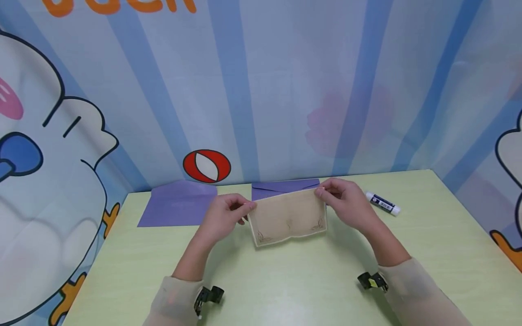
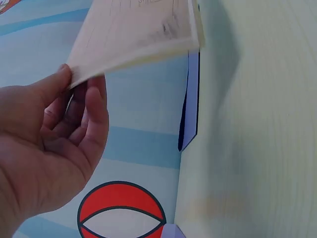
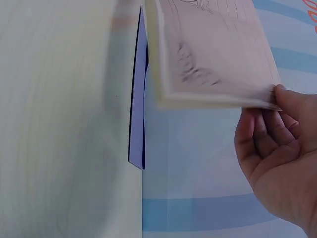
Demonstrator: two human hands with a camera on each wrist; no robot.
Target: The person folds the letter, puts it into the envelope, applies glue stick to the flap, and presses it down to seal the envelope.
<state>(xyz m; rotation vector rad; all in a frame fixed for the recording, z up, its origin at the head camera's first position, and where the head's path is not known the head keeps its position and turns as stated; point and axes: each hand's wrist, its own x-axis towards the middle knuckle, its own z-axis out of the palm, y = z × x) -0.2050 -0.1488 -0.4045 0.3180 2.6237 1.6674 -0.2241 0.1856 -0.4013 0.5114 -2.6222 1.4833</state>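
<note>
A sheet of beige paper (image 1: 287, 215) with ornate corner designs hangs above the table between both hands. My left hand (image 1: 226, 215) pinches its upper left corner between thumb and fingers. At the upper right corner my right hand (image 1: 346, 201) pinches it the same way. Both wrist views show the paper (image 2: 133, 34) raised and tilted, with faint ruled lines and a dark corner ornament (image 3: 193, 67) on the face. Behind it lies a purple envelope (image 1: 285, 184), its lower part hidden by the paper in the head view.
A second purple envelope (image 1: 179, 206), its flap spread toward the back, lies at the back left, near my left hand. A glue stick (image 1: 382, 203) lies to the right of my right hand. The pale table (image 1: 285, 280) ends at a blue striped backdrop (image 1: 277, 90).
</note>
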